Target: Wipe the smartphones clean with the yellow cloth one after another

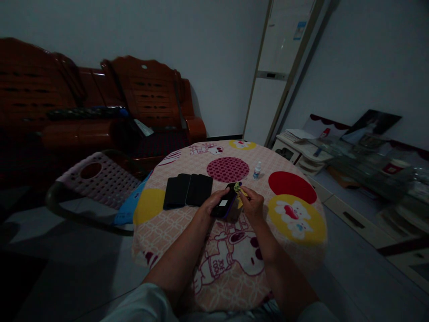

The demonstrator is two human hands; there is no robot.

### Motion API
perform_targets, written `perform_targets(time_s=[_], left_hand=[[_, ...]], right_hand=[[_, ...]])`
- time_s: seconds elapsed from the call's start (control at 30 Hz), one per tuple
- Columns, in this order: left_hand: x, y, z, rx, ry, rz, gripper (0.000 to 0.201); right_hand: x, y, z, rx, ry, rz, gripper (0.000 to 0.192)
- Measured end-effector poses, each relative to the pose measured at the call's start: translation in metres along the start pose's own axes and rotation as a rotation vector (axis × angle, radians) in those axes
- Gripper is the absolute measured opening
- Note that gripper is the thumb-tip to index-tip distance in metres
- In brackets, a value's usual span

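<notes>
My left hand holds a dark phone with a purple edge and a small white sticker, above the round table. My right hand pinches a small yellow cloth against the phone's far end. Three more dark phones lie side by side on the patterned tablecloth just left of my hands. A small white bottle with a blue label stands beyond my right hand.
A pink plastic chair stands at the table's left. Behind it is a red-brown wooden sofa. A tall white appliance stands in the far corner. A low white cabinet with clutter runs along the right wall.
</notes>
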State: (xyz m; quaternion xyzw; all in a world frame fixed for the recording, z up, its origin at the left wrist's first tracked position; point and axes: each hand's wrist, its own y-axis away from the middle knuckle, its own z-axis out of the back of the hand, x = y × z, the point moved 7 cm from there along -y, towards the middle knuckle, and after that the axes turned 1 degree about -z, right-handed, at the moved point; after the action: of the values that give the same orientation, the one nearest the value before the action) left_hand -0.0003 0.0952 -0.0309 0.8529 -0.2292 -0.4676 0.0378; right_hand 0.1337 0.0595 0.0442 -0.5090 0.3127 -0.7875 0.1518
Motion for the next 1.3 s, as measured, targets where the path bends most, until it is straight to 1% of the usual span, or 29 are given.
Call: perform_targets(time_s=[0.1, 0.17, 0.37, 0.57, 0.7, 0.83, 0.9, 1.1, 1.3], left_hand=[[0.003, 0.0, 0.001, 0.005, -0.008, 0.036, 0.025], [0.004, 0.0, 0.002, 0.009, -0.035, 0.052, 0.025], [0.005, -0.003, 0.005, -0.008, -0.066, 0.019, 0.023], [0.004, -0.003, 0.003, -0.007, -0.029, 0.026, 0.024], [0.003, 0.001, 0.002, -0.038, -0.032, 0.042, 0.022], [0.002, 0.006, -0.005, 0.015, -0.063, 0.053, 0.026], [0.0, 0.008, -0.006, 0.014, -0.075, 0.038, 0.027], [0.0, 0.007, -0.004, -0.013, -0.082, 0.037, 0.027], [0.002, 0.001, 0.005, -0.063, -0.031, 0.048, 0.024]], right_hand=[[0.007, 0.0, 0.001, -0.003, 0.098, 0.096, 0.022], [0.009, 0.0, 0.002, -0.008, 0.141, 0.126, 0.023], [0.002, -0.001, 0.005, -0.023, 0.127, 0.064, 0.024], [0.003, 0.001, 0.001, 0.011, 0.099, 0.077, 0.022], [-0.001, 0.0, 0.002, -0.008, 0.085, 0.049, 0.022], [-0.012, 0.0, 0.006, -0.047, 0.085, -0.012, 0.024], [-0.014, -0.001, 0.007, -0.053, 0.088, -0.016, 0.025], [-0.006, -0.001, 0.005, -0.027, 0.078, 0.039, 0.023], [0.001, 0.002, -0.002, 0.031, 0.087, 0.063, 0.023]])
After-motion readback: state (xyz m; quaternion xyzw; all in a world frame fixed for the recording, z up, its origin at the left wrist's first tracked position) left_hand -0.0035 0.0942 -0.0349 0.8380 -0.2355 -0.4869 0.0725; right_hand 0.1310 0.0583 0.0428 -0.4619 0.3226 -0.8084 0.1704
